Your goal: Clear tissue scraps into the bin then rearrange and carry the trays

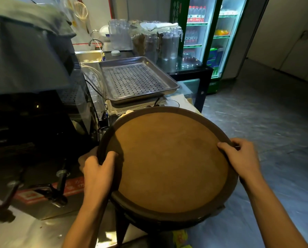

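A large round brown tray (167,161) with a dark raised rim fills the lower middle of the head view, tilted a little toward me. My left hand (97,167) grips its left rim, thumb on top. My right hand (239,156) grips the right rim. More dark round trays (167,223) seem to lie stacked right under it. Behind it, a perforated steel tray (137,79) rests on the counter. No tissue scraps or bin show.
A covered black machine (29,86) with taps stands at the left on a steel counter (24,230). Glass jars (153,43) and a sink faucet (95,41) line the back. A lit drinks fridge (208,36) stands at the right, with open grey floor (265,113) beside it.
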Demonstrator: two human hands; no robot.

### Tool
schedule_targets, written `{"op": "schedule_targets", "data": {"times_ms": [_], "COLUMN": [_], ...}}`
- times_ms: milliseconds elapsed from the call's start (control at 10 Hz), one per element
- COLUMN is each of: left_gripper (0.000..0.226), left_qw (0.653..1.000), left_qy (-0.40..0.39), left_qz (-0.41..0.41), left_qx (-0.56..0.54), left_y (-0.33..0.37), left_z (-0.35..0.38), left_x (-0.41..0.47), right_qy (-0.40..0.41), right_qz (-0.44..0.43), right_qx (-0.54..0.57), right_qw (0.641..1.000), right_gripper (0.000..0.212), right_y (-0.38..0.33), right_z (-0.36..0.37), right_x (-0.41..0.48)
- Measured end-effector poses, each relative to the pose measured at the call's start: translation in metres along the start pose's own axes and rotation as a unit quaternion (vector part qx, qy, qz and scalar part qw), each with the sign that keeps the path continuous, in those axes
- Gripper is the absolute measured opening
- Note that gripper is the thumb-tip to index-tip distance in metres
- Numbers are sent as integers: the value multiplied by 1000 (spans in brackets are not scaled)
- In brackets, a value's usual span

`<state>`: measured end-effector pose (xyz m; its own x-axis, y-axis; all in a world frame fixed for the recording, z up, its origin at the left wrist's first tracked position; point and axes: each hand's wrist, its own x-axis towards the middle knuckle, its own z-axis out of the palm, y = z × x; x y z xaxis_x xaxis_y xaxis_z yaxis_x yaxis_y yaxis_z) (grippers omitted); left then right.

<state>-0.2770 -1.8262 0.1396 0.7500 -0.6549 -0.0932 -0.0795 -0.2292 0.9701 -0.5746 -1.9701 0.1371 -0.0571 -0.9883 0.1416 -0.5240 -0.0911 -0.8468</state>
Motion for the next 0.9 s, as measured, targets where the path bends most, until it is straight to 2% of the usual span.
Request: {"op": "schedule_targets", "data": {"times_ms": [100,200,300,500,600,700,800,900], "left_gripper": [45,18,14,14,44,50,32,30], "left_qw": [1000,999,996,981,956,935,883,854], "left_qy": [-5,0,1,-40,-62,-109,-173,-184], "left_qz": [5,48,83,173,244,298,390,428], "left_qx": [2,18,36,73,150,157,196,230], "left_y": [-2,0,2,-1,-4,-5,-14,-19], "left_z": [0,-5,-4,-16,-21,-26,-39,-47], "left_x": [1,-1,-3,-3,-6,-13,-31,-36], "right_qy": [-5,10,4,57,97,109,124,137], "right_qz": [7,39,60,54,40,39,45,28], "right_qx": [12,33,58,52,23,-1,-24,-41], "right_qw": [1000,999,996,996,994,993,991,989], "right_gripper": [22,22,20,22,22,21,32,34], "right_y": [0,-2,-4,-10,-14,-15,-24,-36], "right_z": [1,2,-3,-5,1,3,1,2], "right_x": [-1,-6,-11,-57,-94,-119,-159,-180]}}
